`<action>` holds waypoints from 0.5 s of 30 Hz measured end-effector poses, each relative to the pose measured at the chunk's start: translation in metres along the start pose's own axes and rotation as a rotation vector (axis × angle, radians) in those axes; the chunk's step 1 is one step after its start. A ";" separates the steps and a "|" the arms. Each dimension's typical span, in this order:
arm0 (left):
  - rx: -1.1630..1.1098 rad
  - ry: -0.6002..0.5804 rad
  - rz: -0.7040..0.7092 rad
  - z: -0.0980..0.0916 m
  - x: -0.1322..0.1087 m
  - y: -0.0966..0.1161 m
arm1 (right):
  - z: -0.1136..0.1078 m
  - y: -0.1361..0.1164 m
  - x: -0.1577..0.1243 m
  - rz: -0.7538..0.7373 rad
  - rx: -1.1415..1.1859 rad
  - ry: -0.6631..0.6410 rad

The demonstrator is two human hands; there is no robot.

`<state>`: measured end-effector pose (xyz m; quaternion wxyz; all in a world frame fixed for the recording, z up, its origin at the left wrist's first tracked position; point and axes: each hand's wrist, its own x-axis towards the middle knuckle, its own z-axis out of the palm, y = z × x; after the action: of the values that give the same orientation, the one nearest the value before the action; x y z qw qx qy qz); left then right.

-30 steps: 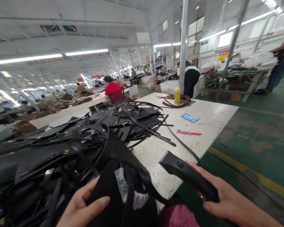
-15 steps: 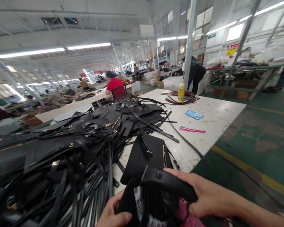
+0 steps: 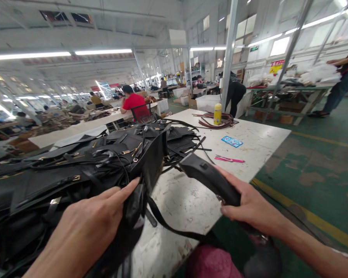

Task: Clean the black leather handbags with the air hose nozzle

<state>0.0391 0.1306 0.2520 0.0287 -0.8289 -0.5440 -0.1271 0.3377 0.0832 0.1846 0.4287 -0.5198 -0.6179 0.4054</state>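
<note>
Clearly the left hand [image 3: 95, 212] is nearer, its grip closed on the black bag [image 3: 153, 164] above the table [image 3: 179, 204]; the right hand [image 3: 251, 210] clasps a black handheld tool [image 3: 213, 180], slanting up leftward, flat end bagward.

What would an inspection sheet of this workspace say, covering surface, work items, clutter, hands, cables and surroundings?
Surface: white table, scuffed and marked.
Work items: black leather-like piece, raised and partly blurred; black handheld tool, its front end pointing toward the piece.
Clutter: pile of black pieces with gold-coloured fittings; yellow bottle beside coiled brown straps; blue card; pink item.
Hands: left hand holds the piece, thumb hidden; right hand grips the tool.
Cables: thin dark line on the floor, apparently a cord; ends unclear.
Surroundings: green floor with yellow lines; seated person in red; person bending behind a metal post.
</note>
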 end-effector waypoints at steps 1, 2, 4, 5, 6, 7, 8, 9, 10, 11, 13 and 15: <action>0.165 -0.040 0.078 -0.003 0.004 0.006 | -0.006 0.005 -0.005 0.027 -0.011 0.035; 0.276 -0.119 0.153 0.001 0.007 0.013 | -0.010 0.011 -0.011 0.063 -0.021 0.059; 0.351 -0.266 0.267 0.028 0.006 0.030 | -0.015 0.023 -0.025 0.144 -0.043 0.081; 0.344 -0.316 0.297 0.050 0.002 0.037 | -0.016 0.030 -0.031 0.186 -0.055 0.085; 0.328 -0.347 0.315 0.075 -0.005 0.042 | -0.016 0.036 -0.038 0.224 -0.071 0.084; 0.301 -0.373 0.325 0.103 -0.015 0.046 | -0.015 0.041 -0.043 0.256 -0.091 0.077; 0.262 -0.376 0.322 0.131 -0.026 0.048 | -0.014 0.045 -0.048 0.279 -0.113 0.067; 0.219 -0.363 0.301 0.157 -0.039 0.048 | -0.012 0.049 -0.052 0.291 -0.134 0.051; 0.203 -0.319 0.236 0.181 -0.053 0.045 | -0.009 0.052 -0.054 0.288 -0.152 0.031; 0.190 -0.256 0.188 0.202 -0.067 0.041 | -0.007 0.055 -0.055 0.270 -0.165 0.007; 0.178 -0.094 0.137 0.232 -0.091 0.028 | -0.002 0.059 -0.056 0.234 -0.175 -0.061; 0.175 0.079 0.177 0.252 -0.108 0.014 | 0.004 0.061 -0.054 0.248 -0.185 -0.172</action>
<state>0.0566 0.0754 -0.0157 0.1335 -0.8623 -0.4763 -0.1085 0.3563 0.0379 0.1201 0.2714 -0.5927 -0.6181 0.4393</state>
